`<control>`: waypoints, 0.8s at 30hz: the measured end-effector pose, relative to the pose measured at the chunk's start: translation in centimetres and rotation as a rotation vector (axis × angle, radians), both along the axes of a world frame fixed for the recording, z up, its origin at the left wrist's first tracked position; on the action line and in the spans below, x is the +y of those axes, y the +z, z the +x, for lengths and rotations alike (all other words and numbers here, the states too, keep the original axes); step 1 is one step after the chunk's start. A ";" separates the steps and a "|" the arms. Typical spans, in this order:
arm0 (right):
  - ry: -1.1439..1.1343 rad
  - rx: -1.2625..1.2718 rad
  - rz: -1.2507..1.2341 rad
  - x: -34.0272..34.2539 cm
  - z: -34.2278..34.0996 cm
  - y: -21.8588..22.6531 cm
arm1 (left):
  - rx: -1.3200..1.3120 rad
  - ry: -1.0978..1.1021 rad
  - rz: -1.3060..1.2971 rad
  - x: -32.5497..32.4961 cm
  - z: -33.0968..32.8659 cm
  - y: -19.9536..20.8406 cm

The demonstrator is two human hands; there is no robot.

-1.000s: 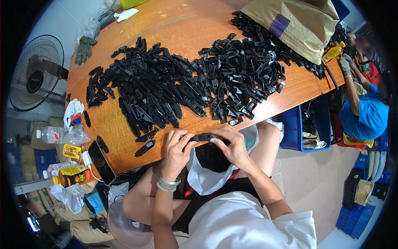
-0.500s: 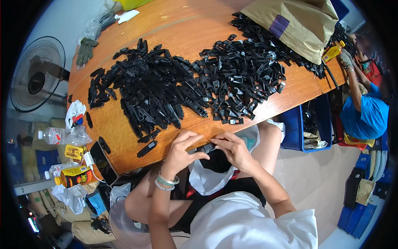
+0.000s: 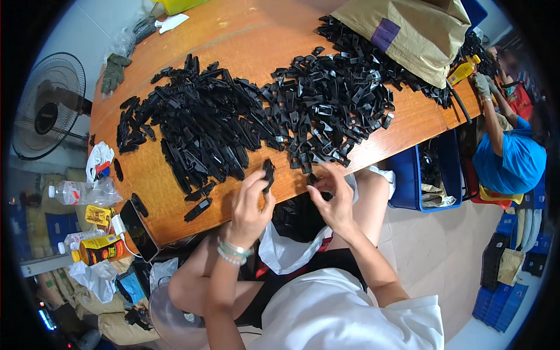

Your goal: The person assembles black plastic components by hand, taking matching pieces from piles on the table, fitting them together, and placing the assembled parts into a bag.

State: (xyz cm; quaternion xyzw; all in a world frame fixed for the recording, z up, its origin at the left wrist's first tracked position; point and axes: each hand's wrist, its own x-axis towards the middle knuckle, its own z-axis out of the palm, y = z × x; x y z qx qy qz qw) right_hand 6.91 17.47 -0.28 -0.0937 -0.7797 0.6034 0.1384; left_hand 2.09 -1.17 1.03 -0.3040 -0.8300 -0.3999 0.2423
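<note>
Above the table's near edge, my left hand (image 3: 249,209) pinches a long black plastic part (image 3: 268,174), which stands upright between thumb and fingers. My right hand (image 3: 335,201) is closed on a small black plastic piece (image 3: 312,178), partly hidden by the fingertips. Beyond my left hand lies a heap of long black plastic parts (image 3: 198,125). To its right, beyond my right hand, spreads a heap of small black plastic pieces (image 3: 335,99). On my lap, below both hands, a white bag (image 3: 286,254) gapes around dark contents.
A phone (image 3: 140,224) with a cable lies at the table's left edge, near bottles (image 3: 93,251). A fan (image 3: 49,111) stands at left. At right are a blue bin (image 3: 408,181) and a co-worker in blue (image 3: 507,157). A tan sack (image 3: 408,35) lies at far right.
My hands, close together above the bag before, have moved apart. The left has risen with a long part; the right has reached the table edge by the small pieces and holds one.
</note>
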 end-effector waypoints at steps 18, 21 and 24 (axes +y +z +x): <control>0.395 0.068 0.267 1.9 -0.5 0.4 | -0.428 -0.091 0.008 -1.8 0.2 -0.6; 0.399 0.088 0.283 1.6 -0.8 0.4 | -0.415 -0.095 0.017 -1.5 0.3 -0.9; 0.436 0.113 0.319 0.5 -0.9 0.5 | -0.398 -0.159 0.035 -1.2 0.3 -1.0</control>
